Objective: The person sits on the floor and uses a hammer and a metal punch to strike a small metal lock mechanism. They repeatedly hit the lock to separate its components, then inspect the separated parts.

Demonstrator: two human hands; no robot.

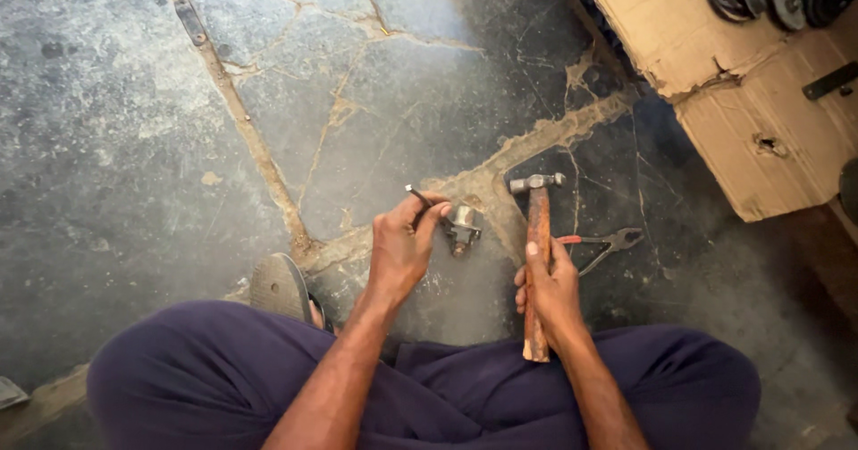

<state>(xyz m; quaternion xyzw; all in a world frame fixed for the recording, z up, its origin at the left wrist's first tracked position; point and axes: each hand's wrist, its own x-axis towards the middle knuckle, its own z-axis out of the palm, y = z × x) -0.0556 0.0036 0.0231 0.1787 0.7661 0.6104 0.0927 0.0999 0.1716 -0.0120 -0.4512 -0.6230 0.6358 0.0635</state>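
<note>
Underfoot, the cracked stone floor carries everything. Right hand is clamped around a wooden-handled hammer, gripped mid-handle, its steel head probably heavy. Left hand pinches a thin metal punch against a small metal part lying on the floor between the hands; it looks rigid, likely slippery.

Dark cracked stone floor, pale mortar seams; flattened brown cardboard upper right; daylight, soft.
</note>
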